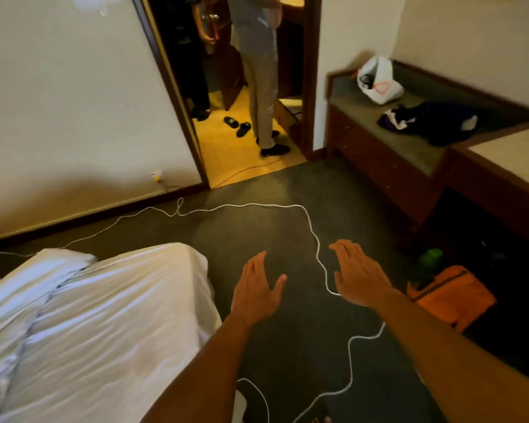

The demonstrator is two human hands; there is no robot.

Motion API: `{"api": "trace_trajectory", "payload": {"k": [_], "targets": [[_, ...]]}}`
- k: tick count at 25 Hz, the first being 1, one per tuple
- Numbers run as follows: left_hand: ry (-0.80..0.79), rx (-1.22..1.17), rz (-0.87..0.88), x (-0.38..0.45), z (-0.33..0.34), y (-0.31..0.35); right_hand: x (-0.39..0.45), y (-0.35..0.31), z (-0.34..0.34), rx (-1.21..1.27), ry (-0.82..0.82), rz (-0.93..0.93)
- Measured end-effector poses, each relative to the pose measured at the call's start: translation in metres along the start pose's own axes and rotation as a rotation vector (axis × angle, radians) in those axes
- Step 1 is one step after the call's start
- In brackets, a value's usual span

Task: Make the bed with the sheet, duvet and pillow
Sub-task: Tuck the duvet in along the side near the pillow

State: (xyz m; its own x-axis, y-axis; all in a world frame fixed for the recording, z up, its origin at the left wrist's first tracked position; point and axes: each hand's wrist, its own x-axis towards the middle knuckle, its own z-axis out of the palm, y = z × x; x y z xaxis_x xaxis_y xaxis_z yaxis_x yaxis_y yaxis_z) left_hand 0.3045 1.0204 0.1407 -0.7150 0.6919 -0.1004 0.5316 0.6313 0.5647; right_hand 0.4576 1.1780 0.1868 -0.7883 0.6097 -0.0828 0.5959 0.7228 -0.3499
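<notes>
Two open hands, bed corner left

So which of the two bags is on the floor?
The orange bag, beside the right hand; the white plastic bag sits up on the wooden bench.

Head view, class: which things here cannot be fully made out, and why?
- Bed: cut off by the left and bottom edges; no pillow visible.
- People in the doorway: upper bodies cut off by the top edge.
- Plastic bag: contents too small.
- Dark clothing: blurred.
</notes>
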Motion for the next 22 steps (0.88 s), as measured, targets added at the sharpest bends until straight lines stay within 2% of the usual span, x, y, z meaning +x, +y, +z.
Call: {"api": "trace_trajectory", "payload": {"k": [8, 11, 17, 22], "targets": [[0.134, -0.051, -0.129, 0.16, -0.044, -0.019, 0.217, -0.023, -0.023, -0.024, -0.073, -0.225], [0.193, -0.08, -0.236, 0.223, -0.051, -0.037, 0.308, -0.041, -0.013, -0.055, -0.109, -0.322], [0.296, -0.096, -0.475, 0.348, -0.078, -0.078, 0.491, -0.102, 0.004, -0.069, -0.251, -0.537], [0.406, -0.13, -0.622, 0.43, -0.126, -0.124, 0.616, -0.173, 0.011, -0.122, -0.265, -0.712]]}}
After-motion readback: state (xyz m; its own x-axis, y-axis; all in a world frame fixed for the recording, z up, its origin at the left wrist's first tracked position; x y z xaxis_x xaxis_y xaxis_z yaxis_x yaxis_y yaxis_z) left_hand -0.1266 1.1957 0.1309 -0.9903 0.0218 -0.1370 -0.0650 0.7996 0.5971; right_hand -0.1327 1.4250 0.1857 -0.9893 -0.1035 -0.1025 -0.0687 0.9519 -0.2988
